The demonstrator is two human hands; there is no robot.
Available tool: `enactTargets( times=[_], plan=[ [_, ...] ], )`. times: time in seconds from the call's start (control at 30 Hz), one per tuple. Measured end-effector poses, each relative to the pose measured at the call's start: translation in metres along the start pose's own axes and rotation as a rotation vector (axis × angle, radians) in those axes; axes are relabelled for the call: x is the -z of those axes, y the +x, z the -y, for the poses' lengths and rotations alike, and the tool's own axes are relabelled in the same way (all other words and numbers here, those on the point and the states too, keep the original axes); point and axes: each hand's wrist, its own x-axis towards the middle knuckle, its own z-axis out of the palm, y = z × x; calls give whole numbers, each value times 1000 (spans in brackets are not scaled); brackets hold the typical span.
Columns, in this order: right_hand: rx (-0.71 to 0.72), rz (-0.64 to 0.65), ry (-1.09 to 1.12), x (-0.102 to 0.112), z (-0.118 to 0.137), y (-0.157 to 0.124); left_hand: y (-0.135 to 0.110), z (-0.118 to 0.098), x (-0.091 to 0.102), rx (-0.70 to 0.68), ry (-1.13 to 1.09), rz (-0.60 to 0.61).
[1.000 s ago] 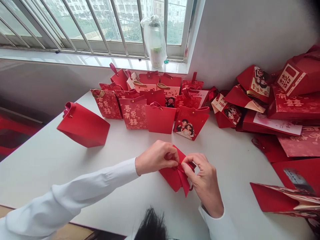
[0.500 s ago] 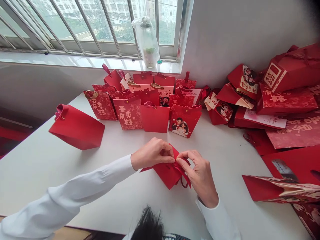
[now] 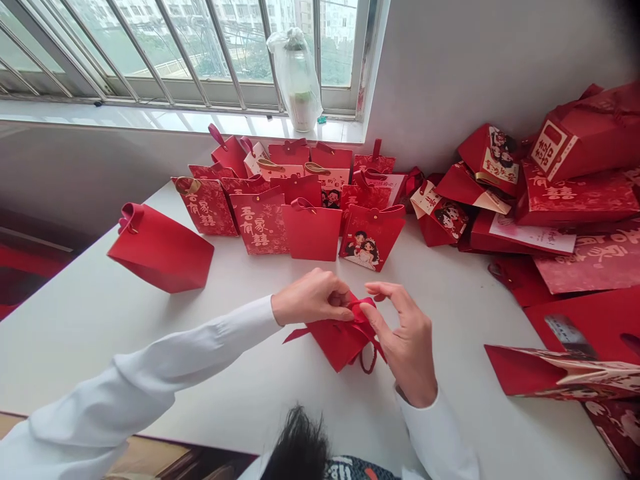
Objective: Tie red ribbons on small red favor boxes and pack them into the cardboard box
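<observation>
A small red gift bag (image 3: 335,347) lies tilted on the white table in front of me, with a red ribbon (image 3: 296,335) tied about its top. My left hand (image 3: 320,299) pinches the ribbon at the knot, thumb and forefinger together. On the other side, my right hand (image 3: 405,333) has its thumb against the ribbon loop, while the forefinger is lifted clear with a gap between them. A dark red cord handle (image 3: 369,359) hangs out below the bow. The fingers partly hide the knot.
Several finished-looking red bags (image 3: 263,223) stand in rows below the window. Another red bag (image 3: 165,250) stands alone at left. Many red bags and boxes (image 3: 575,200) are heaped at right. A wrapped bottle (image 3: 303,87) sits on the sill.
My right forefinger has lifted away from the thumb, so its pinch on the ribbon has opened. A loop of the bow shows more clearly. My left hand keeps pinching.
</observation>
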Motion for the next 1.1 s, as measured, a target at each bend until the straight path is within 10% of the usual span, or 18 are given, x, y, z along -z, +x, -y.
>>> enactTargets(
  times=[0.77, 1.1],
  plan=[
    [616, 72, -572, -8, 16, -42, 5, -16, -16, 206, 326, -202],
    [555, 42, -343, -4, 28, -40, 8, -11, -7, 170, 305, -130]
  ],
)
